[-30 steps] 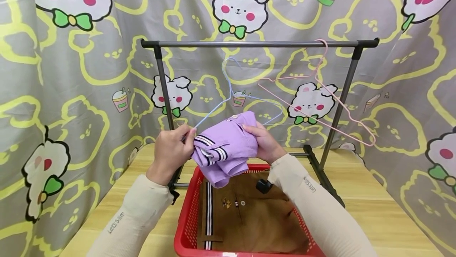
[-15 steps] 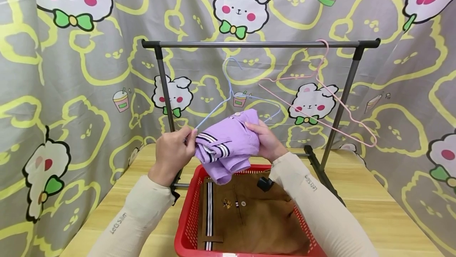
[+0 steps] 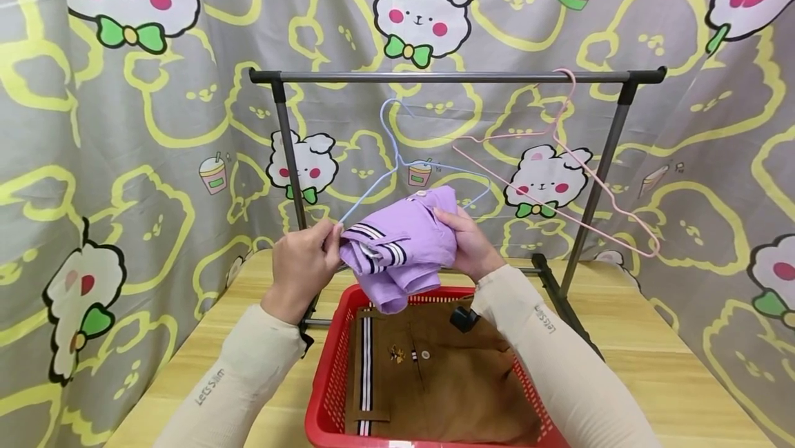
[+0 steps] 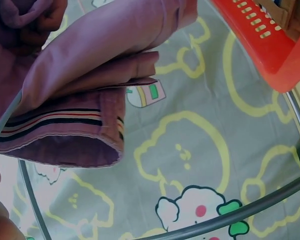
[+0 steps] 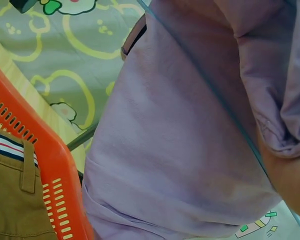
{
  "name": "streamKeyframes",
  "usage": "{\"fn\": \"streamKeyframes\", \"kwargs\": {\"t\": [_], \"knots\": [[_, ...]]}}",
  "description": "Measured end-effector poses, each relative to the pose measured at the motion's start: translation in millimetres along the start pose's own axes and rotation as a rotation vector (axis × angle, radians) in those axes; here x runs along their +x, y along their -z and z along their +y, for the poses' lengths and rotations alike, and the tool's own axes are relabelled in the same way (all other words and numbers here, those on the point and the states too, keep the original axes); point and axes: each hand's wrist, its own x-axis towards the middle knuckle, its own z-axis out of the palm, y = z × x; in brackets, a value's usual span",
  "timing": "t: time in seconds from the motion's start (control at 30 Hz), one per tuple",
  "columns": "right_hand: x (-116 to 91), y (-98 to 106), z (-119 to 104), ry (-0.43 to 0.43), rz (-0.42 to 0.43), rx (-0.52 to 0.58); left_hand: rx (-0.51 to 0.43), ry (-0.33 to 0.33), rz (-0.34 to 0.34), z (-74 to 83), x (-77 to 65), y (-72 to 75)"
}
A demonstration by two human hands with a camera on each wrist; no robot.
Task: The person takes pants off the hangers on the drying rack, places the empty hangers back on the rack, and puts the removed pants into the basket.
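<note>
Purple pants (image 3: 406, 244) with a black-and-white striped waistband hang bunched over the lower part of a blue wire hanger (image 3: 373, 191), above the basket. My left hand (image 3: 301, 265) pinches the hanger's left corner, next to the waistband. On the other side my right hand (image 3: 473, 246) grips the pants, its thumb on top and the other fingers mostly hidden behind the cloth. The left wrist view shows the striped waistband (image 4: 65, 120) opening downward beside the wire. In the right wrist view, the blue wire (image 5: 210, 85) crosses the purple cloth (image 5: 155, 135).
Below the hands, a red basket (image 3: 323, 393) holds a brown garment (image 3: 459, 393) with a striped band. Behind stands a grey clothes rack (image 3: 348, 77), with a pink hanger (image 3: 602, 179) hooked at its right. Everything stands on a wooden table (image 3: 652, 337) before a patterned curtain.
The pants have shifted slightly up and to the right. The blue hanger's hook has tipped a little left. Both hands keep their hold.
</note>
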Motion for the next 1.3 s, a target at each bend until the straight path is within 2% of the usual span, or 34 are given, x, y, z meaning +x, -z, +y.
{"fn": "streamKeyframes", "kwargs": {"t": [0.17,0.57,0.8,0.97,1.3], "knots": [[0.5,-0.8,-1.6,0.025,0.036,-0.001,0.019,-0.016,0.013,0.2,-0.1,-0.8],[1.0,-4.3,-6.2,0.069,0.040,0.029,0.054,-0.032,-0.001,0.1,-3.6,-6.1],[1.4,-3.9,-6.4,0.070,0.072,0.054,0.056,-0.041,-0.022,-0.7,-8.3,-9.1],[1.6,-6.3,-9.5,0.062,0.081,0.039,0.061,-0.055,-0.016,-2.7,-12.8,-13.3],[1.9,-7.5,-9.9,0.098,0.070,0.065,0.047,-0.066,-0.001,-4.9,-15.4,-17.6]]}}
